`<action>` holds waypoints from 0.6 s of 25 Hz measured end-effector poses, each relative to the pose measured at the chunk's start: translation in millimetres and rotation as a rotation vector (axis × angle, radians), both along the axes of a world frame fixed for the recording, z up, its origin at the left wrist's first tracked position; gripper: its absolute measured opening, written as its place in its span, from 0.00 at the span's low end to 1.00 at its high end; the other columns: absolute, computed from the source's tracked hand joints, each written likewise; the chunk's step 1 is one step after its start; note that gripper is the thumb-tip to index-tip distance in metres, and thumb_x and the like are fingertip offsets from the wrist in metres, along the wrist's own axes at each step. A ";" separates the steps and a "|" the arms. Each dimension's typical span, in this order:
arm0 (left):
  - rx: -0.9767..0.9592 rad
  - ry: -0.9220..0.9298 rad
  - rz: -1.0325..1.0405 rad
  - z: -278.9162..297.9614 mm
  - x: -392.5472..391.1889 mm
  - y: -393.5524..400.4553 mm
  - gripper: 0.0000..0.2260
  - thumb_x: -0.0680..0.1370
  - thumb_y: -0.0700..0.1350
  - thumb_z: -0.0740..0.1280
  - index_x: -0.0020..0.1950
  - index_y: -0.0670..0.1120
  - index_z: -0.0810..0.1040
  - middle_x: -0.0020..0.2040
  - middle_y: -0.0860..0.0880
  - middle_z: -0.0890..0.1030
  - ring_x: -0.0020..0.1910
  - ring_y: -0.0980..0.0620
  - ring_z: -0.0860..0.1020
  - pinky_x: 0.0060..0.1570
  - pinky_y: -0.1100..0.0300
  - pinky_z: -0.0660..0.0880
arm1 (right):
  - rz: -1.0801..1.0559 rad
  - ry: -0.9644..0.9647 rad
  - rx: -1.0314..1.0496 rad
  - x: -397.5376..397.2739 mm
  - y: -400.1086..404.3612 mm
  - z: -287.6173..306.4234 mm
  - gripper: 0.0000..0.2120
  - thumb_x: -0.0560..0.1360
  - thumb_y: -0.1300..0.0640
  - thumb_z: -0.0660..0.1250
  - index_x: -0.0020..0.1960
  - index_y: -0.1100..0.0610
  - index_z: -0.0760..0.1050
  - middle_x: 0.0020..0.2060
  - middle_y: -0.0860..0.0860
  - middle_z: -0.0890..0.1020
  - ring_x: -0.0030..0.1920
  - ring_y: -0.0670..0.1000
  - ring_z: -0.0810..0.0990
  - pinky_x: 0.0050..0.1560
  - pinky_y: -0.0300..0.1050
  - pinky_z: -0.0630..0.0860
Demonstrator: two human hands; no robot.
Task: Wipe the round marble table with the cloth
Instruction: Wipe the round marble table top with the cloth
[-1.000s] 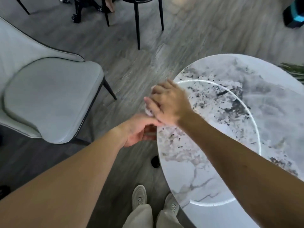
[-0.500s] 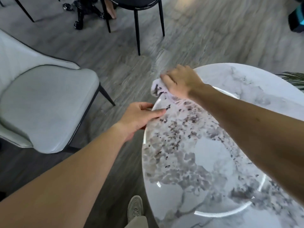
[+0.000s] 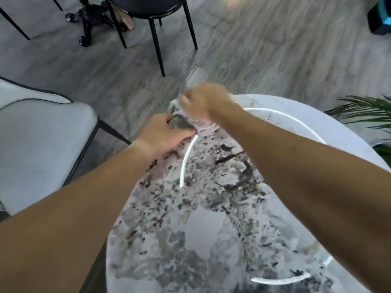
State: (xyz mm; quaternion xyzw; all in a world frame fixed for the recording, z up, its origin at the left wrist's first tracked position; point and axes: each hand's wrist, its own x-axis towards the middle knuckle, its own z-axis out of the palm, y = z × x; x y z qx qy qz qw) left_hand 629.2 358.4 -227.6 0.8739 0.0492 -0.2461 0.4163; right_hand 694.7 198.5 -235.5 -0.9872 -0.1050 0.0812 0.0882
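A light grey upholstered chair (image 3: 42, 149) is parked just off the left edge of the round marble counter (image 3: 211, 208), a black-legged chair (image 3: 160, 15) sits further back on the grey wood floor (image 3: 275, 49), and some green plant fronds (image 3: 366, 111) poke in at the right, with nothing sitting on the counter itself. The pale cloth (image 3: 203, 125) is found bunched up at the far-left rim, no clear long axis to be made out since it's crumpled and blurred. It's clenched under the right hand (image 3: 203, 102), while the left hand (image 3: 163, 134) is curled at the rim just beside it, touching the cloth's edge, though whether that grip is actually closed on anything can't be told.
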 end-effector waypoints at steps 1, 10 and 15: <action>0.024 -0.007 0.001 -0.1 1.0 -3.8 0.14 0.66 0.61 0.76 0.43 0.53 0.85 0.37 0.56 0.86 0.40 0.55 0.84 0.37 0.60 0.74 | 0.056 0.008 0.046 -1.1 8.3 -0.5 0.24 0.79 0.42 0.48 0.43 0.55 0.77 0.44 0.58 0.82 0.42 0.58 0.75 0.46 0.51 0.72; 0.239 -0.149 -0.150 5.1 22.7 -77.6 0.34 0.58 0.77 0.70 0.55 0.57 0.75 0.48 0.58 0.82 0.47 0.53 0.81 0.48 0.52 0.78 | -0.497 0.087 -0.045 -46.5 -222.9 4.9 0.28 0.76 0.37 0.47 0.56 0.52 0.78 0.56 0.64 0.81 0.57 0.66 0.79 0.53 0.55 0.73; 0.411 -0.296 -0.310 -0.7 27.3 -136.8 0.44 0.58 0.79 0.65 0.68 0.58 0.70 0.65 0.51 0.78 0.65 0.43 0.75 0.66 0.38 0.68 | -0.302 0.063 0.053 -17.2 -183.4 -10.2 0.30 0.74 0.30 0.50 0.55 0.49 0.80 0.52 0.57 0.84 0.56 0.62 0.81 0.52 0.52 0.75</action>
